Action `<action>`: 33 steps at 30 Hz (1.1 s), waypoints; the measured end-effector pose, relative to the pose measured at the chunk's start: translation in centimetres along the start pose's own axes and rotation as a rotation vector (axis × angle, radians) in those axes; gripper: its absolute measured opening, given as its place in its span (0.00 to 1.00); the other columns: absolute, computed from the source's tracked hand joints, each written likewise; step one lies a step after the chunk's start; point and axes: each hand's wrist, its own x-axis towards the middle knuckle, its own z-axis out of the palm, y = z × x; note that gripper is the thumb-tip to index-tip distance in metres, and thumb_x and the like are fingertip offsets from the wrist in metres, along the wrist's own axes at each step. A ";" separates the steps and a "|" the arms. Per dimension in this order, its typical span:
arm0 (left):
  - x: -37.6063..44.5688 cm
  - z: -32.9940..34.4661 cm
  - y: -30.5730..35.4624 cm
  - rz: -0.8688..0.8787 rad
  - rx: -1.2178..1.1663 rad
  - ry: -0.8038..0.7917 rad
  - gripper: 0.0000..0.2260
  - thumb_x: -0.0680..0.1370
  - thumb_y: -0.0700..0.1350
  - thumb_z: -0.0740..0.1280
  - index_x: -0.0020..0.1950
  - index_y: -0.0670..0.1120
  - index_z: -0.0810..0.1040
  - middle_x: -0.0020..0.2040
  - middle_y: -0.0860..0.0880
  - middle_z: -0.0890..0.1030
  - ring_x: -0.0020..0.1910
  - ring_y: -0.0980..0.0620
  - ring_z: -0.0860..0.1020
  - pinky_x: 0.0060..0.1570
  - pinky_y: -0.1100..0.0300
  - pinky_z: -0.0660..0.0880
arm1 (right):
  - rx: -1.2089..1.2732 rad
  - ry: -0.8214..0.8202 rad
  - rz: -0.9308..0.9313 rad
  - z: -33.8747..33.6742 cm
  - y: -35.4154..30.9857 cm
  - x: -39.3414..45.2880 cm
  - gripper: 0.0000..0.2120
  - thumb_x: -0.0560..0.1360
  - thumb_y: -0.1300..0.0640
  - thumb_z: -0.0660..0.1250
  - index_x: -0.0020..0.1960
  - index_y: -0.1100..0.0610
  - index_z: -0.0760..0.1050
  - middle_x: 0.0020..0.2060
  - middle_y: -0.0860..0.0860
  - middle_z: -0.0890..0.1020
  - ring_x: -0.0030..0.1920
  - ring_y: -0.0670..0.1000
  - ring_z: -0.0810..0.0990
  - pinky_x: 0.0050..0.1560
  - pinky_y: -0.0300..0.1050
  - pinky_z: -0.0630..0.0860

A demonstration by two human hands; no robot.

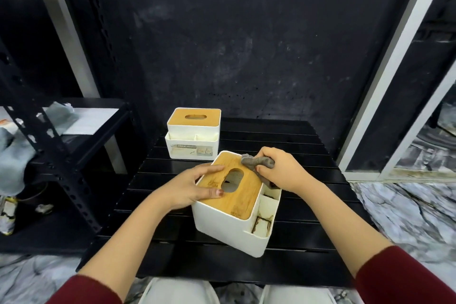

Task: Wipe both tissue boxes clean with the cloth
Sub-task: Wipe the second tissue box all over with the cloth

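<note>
Right grip point(276, 170), pinching the grey cloth point(256, 164) on the near tissue box point(229, 227) lid, needs firm overlapping strokes while left grip point(195, 189), spread flat beside, steadies; far tissue box point(192, 138) beyond waits on the bench point(308, 155).

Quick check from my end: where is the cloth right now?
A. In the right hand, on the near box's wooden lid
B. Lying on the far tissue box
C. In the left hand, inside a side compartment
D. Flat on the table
A: the right hand grips the cloth against the near tissue box's wooden lid, while the left hand steadies that box.
</note>
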 end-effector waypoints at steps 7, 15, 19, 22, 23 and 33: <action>0.3 1.8 -0.5 0.032 0.155 0.447 0.09 0.75 0.46 0.69 0.54 0.58 0.77 0.65 0.51 0.69 0.67 0.53 0.66 0.66 0.59 0.62 | 0.065 0.146 0.055 -0.2 0.5 -3.9 0.03 0.73 0.59 0.65 0.44 0.51 0.75 0.44 0.51 0.75 0.43 0.47 0.75 0.39 0.34 0.69; -3.0 8.6 0.0 -0.072 -0.127 0.606 0.25 0.76 0.52 0.66 0.71 0.55 0.65 0.74 0.51 0.55 0.72 0.50 0.61 0.69 0.56 0.61 | 0.088 0.250 0.120 0.8 0.4 -5.1 0.04 0.74 0.58 0.65 0.47 0.51 0.75 0.44 0.49 0.75 0.45 0.47 0.74 0.40 0.32 0.69; -2.8 9.5 0.1 -0.069 -0.152 0.606 0.29 0.76 0.51 0.67 0.74 0.54 0.59 0.76 0.52 0.50 0.72 0.51 0.61 0.63 0.63 0.60 | 0.062 0.287 0.125 1.1 0.3 -5.6 0.04 0.74 0.58 0.64 0.46 0.51 0.75 0.44 0.49 0.75 0.43 0.45 0.74 0.38 0.31 0.69; -2.3 8.6 0.1 -0.042 -0.142 0.544 0.29 0.75 0.46 0.69 0.73 0.53 0.60 0.75 0.51 0.53 0.64 0.55 0.65 0.59 0.64 0.63 | 0.037 0.324 0.118 1.3 0.4 -6.1 0.02 0.73 0.58 0.64 0.45 0.52 0.75 0.44 0.49 0.74 0.42 0.45 0.75 0.39 0.36 0.73; -2.2 8.2 0.2 -0.031 -0.141 0.508 0.29 0.76 0.45 0.69 0.73 0.53 0.60 0.74 0.52 0.54 0.62 0.56 0.65 0.59 0.64 0.64 | 0.037 0.335 0.116 1.3 0.5 -6.3 0.02 0.73 0.58 0.64 0.45 0.52 0.75 0.44 0.49 0.74 0.42 0.46 0.75 0.41 0.39 0.74; -0.1 5.5 0.5 -0.024 -0.143 0.217 0.28 0.76 0.47 0.69 0.72 0.57 0.60 0.74 0.55 0.57 0.63 0.55 0.67 0.59 0.62 0.68 | 0.079 0.355 0.068 0.7 1.4 -8.2 0.04 0.74 0.59 0.66 0.47 0.51 0.77 0.42 0.49 0.72 0.40 0.48 0.75 0.41 0.42 0.75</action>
